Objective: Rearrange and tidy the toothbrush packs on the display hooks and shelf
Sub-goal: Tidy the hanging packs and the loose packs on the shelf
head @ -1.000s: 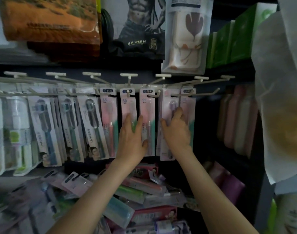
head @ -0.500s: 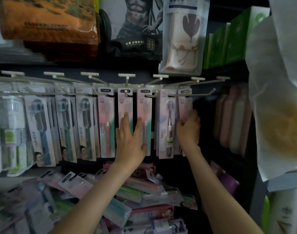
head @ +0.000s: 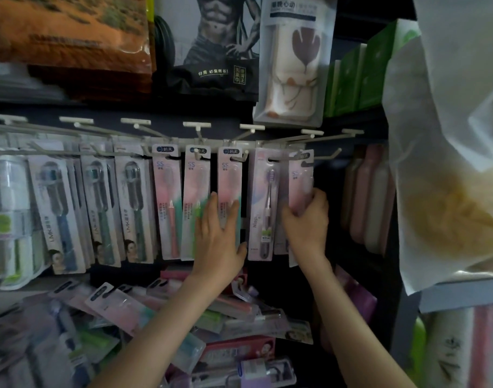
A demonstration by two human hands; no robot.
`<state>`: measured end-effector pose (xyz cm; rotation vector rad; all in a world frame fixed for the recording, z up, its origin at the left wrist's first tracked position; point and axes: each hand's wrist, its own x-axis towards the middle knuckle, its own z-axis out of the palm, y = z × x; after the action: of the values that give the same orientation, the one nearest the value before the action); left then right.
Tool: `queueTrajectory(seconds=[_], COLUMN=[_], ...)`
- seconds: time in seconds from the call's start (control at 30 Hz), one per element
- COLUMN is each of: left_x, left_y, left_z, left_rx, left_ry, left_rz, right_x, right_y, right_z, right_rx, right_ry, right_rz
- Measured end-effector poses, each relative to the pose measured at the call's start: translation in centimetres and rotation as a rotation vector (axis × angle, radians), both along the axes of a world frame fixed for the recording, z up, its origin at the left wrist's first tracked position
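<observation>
A row of white display hooks (head: 325,157) carries toothbrush packs. Three pink-and-green packs (head: 166,203) hang in the middle, with grey-blue packs (head: 54,214) to their left. My left hand (head: 220,236) lies flat with spread fingers against the second and third pink packs. My right hand (head: 306,219) is closed around the rightmost pink pack (head: 301,175), which hangs at the last loaded hook. A lilac pack (head: 263,203) with a purple-headed brush hangs between my hands. Loose toothbrush packs (head: 119,306) lie jumbled on the shelf below.
Packaged goods (head: 291,60) hang above the hooks. Pink bottles (head: 365,197) stand on the dark shelf to the right. A large white bag (head: 449,152) hangs close at the far right. Green boxes (head: 377,63) sit at the upper right.
My right hand moved right from the lilac pack and closed on the rightmost pink pack. My left hand stayed pressed on the middle pink packs.
</observation>
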<state>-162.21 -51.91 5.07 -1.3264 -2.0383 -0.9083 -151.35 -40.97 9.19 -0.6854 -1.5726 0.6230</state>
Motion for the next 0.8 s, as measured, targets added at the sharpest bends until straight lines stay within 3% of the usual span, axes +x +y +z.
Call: queueTrajectory(seconds=[0.17,0.4,0.8], left_x=[1.0,-0.1,-5.3], left_y=[-0.7,-4.0,-11.8], left_z=[-0.2,-1.9,-0.8], left_rx=[0.069,0.098,0.038], left_ry=[-0.085,0.088,0.134], left_rz=[-0.064,-0.018,0.303], right_x=[1.5,0.4,-4.7], right_y=[-3.0,-4.8,-8.8], right_z=[-1.6,-4.7,-3.1], right_rx=[0.042,0.341,0.517], right_ry=[0.038,-0.256,-0.418], right_rz=[0.077,0.089,0.247])
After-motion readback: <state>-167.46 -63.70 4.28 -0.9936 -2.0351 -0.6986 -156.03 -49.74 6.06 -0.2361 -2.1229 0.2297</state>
